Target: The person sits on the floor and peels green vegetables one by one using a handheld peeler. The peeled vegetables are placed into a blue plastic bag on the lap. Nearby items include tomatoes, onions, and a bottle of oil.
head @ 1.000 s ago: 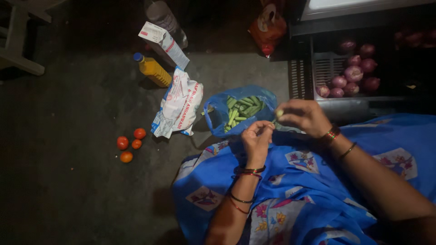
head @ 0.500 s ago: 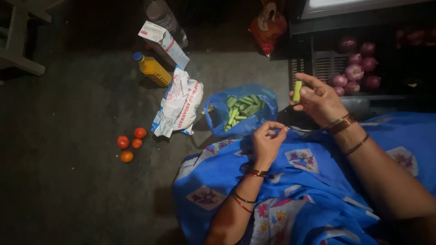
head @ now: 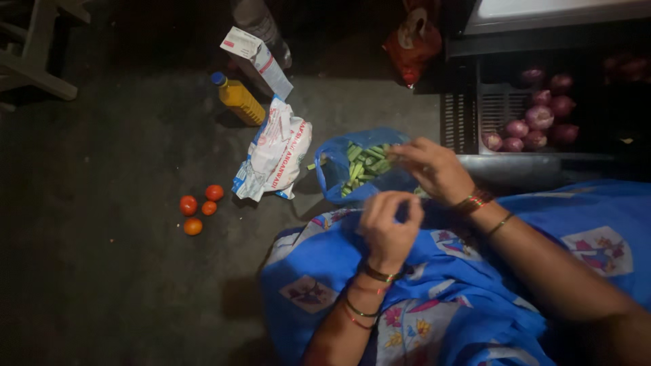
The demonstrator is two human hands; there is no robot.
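A blue plastic bag (head: 336,169) lies open on the dark floor with several cut green vegetable pieces (head: 365,165) inside. My right hand (head: 434,168) reaches into the bag's mouth, fingertips among the green pieces; whether it grips one is hidden. My left hand (head: 388,226) hovers over my lap with its fingers curled together and nothing visible in them. Both wrists wear bangles. Blue flowered cloth (head: 447,291) covers my lap below both hands.
A white printed sack (head: 274,154), a yellow bottle (head: 239,99) and a white carton (head: 256,57) lie left of the bag. Several tomatoes (head: 201,207) sit further left. A rack with purple onions (head: 536,118) stands at right, a red bag (head: 413,44) behind it.
My right hand, which held a green piece up near the onion rack, has swung down and left into the blue bag. My left hand dropped slightly and closed its fingers.
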